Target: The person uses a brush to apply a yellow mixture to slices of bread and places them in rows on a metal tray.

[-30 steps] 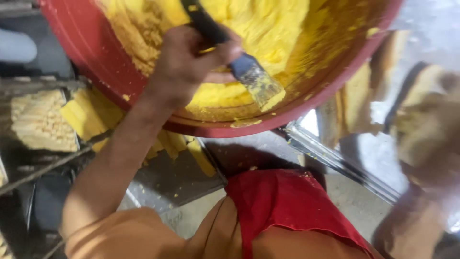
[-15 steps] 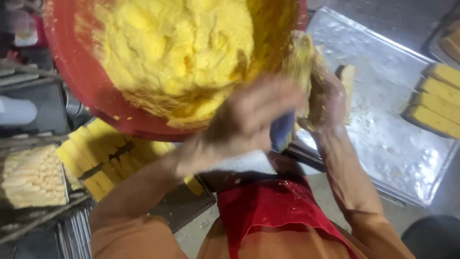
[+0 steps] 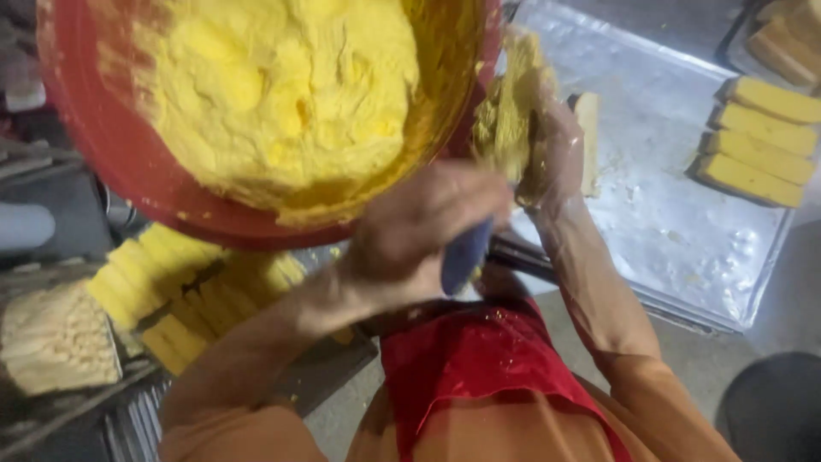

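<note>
Beside the floured tray (image 3: 684,248), left hand (image 3: 428,231) grips a blue handle (image 3: 466,255), right hand (image 3: 547,145) cups dough (image 3: 509,107) that might drop.

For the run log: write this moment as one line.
left hand: grips blue handle | right hand: holds yellow dough lump | red bowl: dough-filled | tray: yellow bars

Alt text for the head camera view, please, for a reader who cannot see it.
Seen from above, the left hand grips a blue-handled tool while the right hand holds a lump of yellow dough beside a large red bowl of the same paste. Yellow bars lie on a metal tray at right.
</note>
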